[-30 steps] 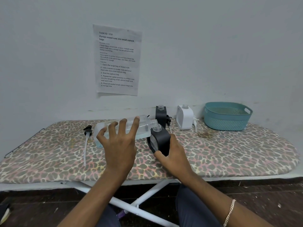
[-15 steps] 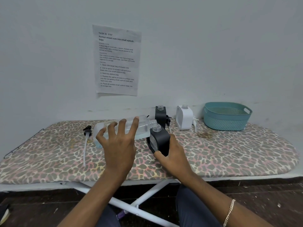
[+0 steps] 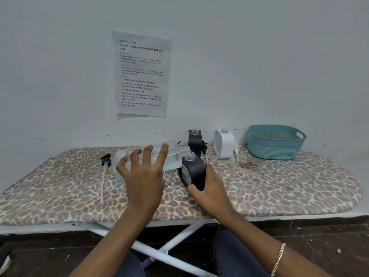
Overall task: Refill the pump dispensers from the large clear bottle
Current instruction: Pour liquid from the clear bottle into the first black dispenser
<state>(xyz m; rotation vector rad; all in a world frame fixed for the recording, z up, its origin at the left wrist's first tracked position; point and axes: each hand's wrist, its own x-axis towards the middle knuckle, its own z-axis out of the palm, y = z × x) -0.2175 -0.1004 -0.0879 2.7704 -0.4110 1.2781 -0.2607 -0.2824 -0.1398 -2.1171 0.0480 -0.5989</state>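
Leopard-print ironing board (image 3: 279,186): left hand (image 3: 143,176) gripping tilted clear bottle (image 3: 171,156), neck seemingly touching black dispenser (image 3: 196,170); right hand (image 3: 211,188) holding said dispenser.

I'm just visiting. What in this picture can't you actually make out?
All from the head view:
- Whether liquid is flowing from the large clear bottle into the black dispenser: clear liquid, too small to tell.
- The dispenser's fill level: the right hand wraps round it.
- The thumb of the left hand: hidden behind the hand itself.
- The floor of the basket: hidden by its near wall.
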